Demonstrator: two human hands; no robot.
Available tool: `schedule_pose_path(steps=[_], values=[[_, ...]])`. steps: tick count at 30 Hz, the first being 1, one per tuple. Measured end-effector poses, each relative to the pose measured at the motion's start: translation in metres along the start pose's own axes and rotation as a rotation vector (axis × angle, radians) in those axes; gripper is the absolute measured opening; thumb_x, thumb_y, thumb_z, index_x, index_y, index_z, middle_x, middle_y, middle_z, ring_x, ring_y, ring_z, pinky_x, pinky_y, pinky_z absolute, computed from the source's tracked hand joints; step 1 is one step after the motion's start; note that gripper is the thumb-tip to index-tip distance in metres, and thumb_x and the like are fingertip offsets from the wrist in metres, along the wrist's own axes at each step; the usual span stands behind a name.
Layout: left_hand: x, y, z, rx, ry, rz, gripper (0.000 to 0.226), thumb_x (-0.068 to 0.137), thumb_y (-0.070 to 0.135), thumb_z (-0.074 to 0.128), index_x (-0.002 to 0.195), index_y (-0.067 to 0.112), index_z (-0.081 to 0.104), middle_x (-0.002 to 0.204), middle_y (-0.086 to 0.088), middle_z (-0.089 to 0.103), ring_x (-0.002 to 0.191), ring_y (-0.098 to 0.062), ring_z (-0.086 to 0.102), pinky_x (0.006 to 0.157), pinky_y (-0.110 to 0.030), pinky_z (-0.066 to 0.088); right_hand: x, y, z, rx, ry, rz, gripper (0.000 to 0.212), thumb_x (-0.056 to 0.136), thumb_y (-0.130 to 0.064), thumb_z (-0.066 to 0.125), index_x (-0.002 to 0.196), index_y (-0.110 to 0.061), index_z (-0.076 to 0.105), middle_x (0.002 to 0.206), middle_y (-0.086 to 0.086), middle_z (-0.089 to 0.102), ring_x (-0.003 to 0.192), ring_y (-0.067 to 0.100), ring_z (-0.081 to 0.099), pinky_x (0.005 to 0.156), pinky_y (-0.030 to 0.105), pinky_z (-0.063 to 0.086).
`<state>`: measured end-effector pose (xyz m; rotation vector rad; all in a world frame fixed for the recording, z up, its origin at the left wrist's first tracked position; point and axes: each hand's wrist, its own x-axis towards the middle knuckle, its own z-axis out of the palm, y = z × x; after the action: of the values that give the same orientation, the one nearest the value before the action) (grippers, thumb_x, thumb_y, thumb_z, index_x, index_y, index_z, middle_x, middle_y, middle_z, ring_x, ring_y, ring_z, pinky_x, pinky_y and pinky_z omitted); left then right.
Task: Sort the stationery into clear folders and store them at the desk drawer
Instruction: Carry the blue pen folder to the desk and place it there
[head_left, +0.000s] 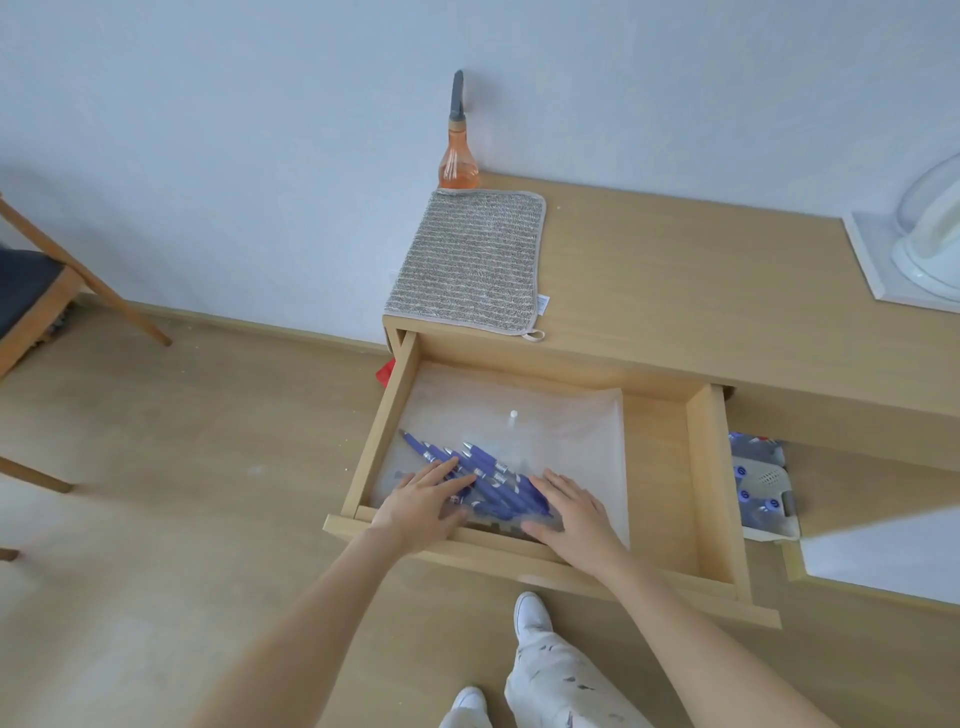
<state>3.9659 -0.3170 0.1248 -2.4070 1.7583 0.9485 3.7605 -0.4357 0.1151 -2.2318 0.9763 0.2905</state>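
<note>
The wooden desk drawer (709, 467) stands pulled out. A clear snap-button folder (561, 415) lies flat inside it, with several blue pens (488, 478) bunched at its near left corner. My left hand (423, 501) rests flat on the folder over the pens, fingers straight. My right hand (571, 506) lies flat on the folder just right of the pens, fingers straight too.
A grey striped cloth (467, 260) lies on the desk top (701, 291) behind the drawer, with an orange spray bottle (459, 161) at the wall. A white tray with a clear dome (924, 244) sits far right. A wooden chair (36, 291) stands at left. A pack of bottles (761, 488) sits under the desk.
</note>
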Motion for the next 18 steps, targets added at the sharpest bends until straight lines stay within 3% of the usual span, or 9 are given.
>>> schedule_pose_path(steps=[8,14,18], values=[[-0.016,0.003,0.008,-0.063,0.020,-0.037,0.048,0.100,0.045,0.033,0.146,0.034,0.029,0.158,0.010,0.012,0.144,-0.012,0.014,0.116,-0.034,0.015,-0.010,-0.004,0.006,-0.008,-0.007,0.001,0.061,0.096,-0.049,0.041,0.149,-0.032,0.017,0.159,-0.007,0.007,0.146,0.011,0.003,0.117,0.033,0.001],[-0.028,0.005,0.012,-0.047,0.024,-0.047,0.045,0.101,0.045,0.029,0.143,0.030,0.036,0.156,0.010,0.018,0.142,-0.010,0.019,0.116,-0.036,0.011,-0.020,-0.004,0.009,0.039,-0.010,-0.010,0.062,0.096,-0.047,0.044,0.149,-0.029,0.020,0.159,-0.006,0.005,0.146,0.010,0.000,0.117,0.033,-0.003],[-0.032,0.011,-0.001,-0.040,0.020,-0.036,0.044,0.099,0.045,0.035,0.139,0.027,0.041,0.145,0.008,0.040,0.131,-0.012,0.038,0.109,-0.034,0.021,-0.032,-0.004,0.006,0.096,0.037,-0.028,0.062,0.093,-0.046,0.051,0.148,-0.028,0.027,0.158,-0.007,0.013,0.145,0.007,0.007,0.116,0.029,-0.002]])
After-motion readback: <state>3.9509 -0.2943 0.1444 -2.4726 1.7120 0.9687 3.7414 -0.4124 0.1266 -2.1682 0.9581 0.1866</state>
